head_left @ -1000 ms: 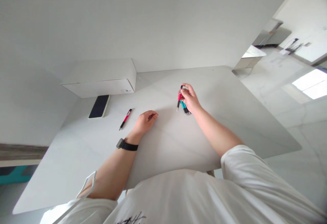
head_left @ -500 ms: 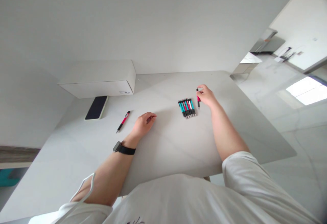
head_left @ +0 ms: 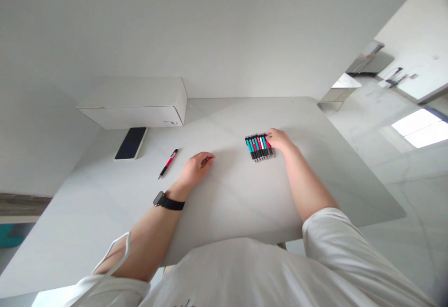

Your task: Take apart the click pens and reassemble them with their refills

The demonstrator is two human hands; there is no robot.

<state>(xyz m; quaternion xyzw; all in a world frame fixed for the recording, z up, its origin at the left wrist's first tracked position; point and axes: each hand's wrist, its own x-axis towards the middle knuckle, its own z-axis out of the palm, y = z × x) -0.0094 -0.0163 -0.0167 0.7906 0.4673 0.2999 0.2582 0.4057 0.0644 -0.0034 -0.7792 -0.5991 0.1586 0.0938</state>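
Observation:
A row of several click pens (head_left: 257, 148) in teal, red and white with black grips lies side by side on the pale tabletop. At the row's right end, my right hand (head_left: 278, 139) is closed on a red pen (head_left: 269, 146), its fingers at the upper end and the pen lying against the others. My left hand (head_left: 197, 166) rests on the table with its fingers loosely curled together; I see nothing in it. To its left, a single red and black pen (head_left: 168, 163) lies slanted and apart from the row.
Behind and to the left is a long white box (head_left: 140, 116) against the wall. A phone (head_left: 131, 143) with a dark screen lies in front of it. The tabletop's (head_left: 350, 181) right edge slants away beside a shiny floor.
My right hand has brought the red pen leftward and down to the right end of the row, where it now lies alongside the other pens. The left hand has stayed in place.

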